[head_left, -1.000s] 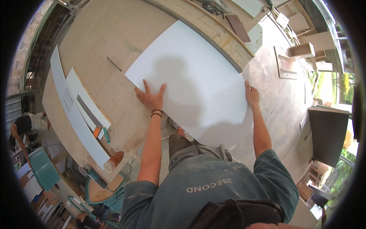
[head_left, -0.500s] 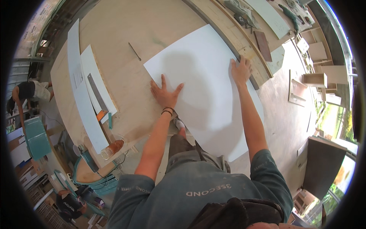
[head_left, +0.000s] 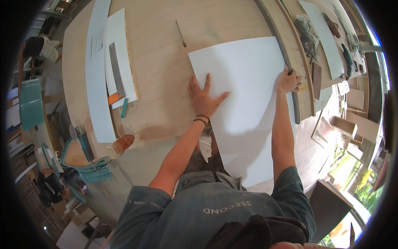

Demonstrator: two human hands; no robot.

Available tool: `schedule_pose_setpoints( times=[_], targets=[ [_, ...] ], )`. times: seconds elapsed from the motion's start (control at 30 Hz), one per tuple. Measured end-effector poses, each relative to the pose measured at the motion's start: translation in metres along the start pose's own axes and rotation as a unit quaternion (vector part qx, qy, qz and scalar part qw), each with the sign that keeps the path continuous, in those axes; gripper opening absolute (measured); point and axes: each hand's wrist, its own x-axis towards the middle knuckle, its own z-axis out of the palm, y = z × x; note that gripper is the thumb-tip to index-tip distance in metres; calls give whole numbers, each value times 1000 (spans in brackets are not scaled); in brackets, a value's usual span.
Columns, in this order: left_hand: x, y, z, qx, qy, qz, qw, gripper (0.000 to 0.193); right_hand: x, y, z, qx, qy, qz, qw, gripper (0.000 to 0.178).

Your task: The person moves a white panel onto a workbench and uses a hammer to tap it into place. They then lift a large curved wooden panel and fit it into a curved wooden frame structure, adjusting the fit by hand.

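Pressing flat, the left hand [head_left: 204, 96] lies palm down with fingers [head_left: 207, 81] spread wide on the near-left corner of a large white sheet [head_left: 248, 103], gripping nothing, only bearing on it. Right hand [head_left: 288, 81] sits at three o'clock from the left, fingers curled over the sheet's far right edge where it meets a dark strip [head_left: 290, 70] running along the counter [head_left: 166, 62]; it seems to pinch that edge, though the fingertips are hidden.

Sheet lies on the plywood counter, its near end overhanging toward the person's body at six o'clock. Judged thin, light and fairly stiff, with a smooth face likely to slide under a flat palm; probably flexes if lifted by one corner, so the opposite long edges look the sound places to hold.

At twelve o'clock of the left hand, a thin pencil-like tool [head_left: 180, 34]. At nine o'clock, white strips [head_left: 97, 83] with a metal ruler [head_left: 117, 70]. At seven o'clock, a plastic bottle [head_left: 121, 144] on its side.
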Motion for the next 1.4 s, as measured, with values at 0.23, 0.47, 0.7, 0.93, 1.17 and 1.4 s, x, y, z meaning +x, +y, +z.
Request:
schedule_pose_setpoints(
  times=[0.23, 0.47, 0.7, 0.93, 1.17, 1.4],
  targets=[
    [5, -3, -3, -10, -16, 3, 1000, 100, 3, -1, 3, -5, -3, 11, 1000, 51],
    [5, -7, 1, -12, -8, 5, 1000, 101, 0, -5, 1, -1, -9, 7, 1000, 51],
    [4, -6, 9, -11, 4, 22, 1000, 102, 1, 2, 8, -24, 25, 3, 999, 47],
    [0, 1, 19, 52, 6, 13, 999, 104, -2, 2, -14, 42, 40, -58, 997, 40],
    [-1, -1, 19, 44, -14, 31, 998, 101, 34, 132, -112, 328, 100, -59, 938, 36],
    [-4, 13, 19, 59, -54, 8, 997, 102, 89, 317, -25, 467, 172, 590, 636, 102]
  ],
)
